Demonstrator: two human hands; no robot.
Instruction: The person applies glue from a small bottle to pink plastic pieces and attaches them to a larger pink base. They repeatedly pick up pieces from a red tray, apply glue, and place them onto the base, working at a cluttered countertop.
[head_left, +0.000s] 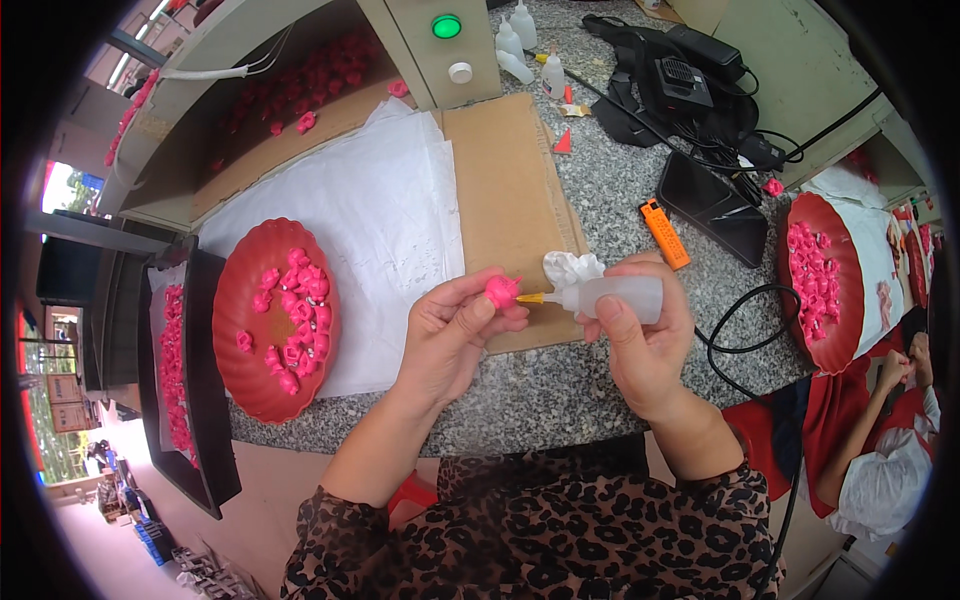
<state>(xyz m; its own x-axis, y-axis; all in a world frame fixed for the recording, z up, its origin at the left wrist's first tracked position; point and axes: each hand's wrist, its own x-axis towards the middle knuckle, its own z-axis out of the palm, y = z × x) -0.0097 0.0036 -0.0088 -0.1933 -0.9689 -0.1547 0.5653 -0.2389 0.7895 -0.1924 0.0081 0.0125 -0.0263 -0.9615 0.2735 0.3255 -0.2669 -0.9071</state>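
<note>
Filling a black tray (212, 472) at the far left, small pink pieces (172, 370) lie in a long heap, and just beside it a red scalloped dish (243, 378) carries more of the same. White paper (390, 200) spreads next, up to some brown cardboard (505, 180). From where I stand, the left hand (450, 332) has a single pink piece (501, 291) pinched between thumb and fingers, low over the cardboard. A yellow nozzle (533, 298) points at its right side; whether they touch, I can't tell. Past a crumpled tissue (570, 268) comes the pale squeeze bottle (632, 297), tipped level, the right hand (645, 350) wrapped round it. Farther right lie an orange tool (665, 236) and a black phone (712, 208), then a second red dish (850, 280), pink-filled, near a co-worker's hand (893, 370).
</note>
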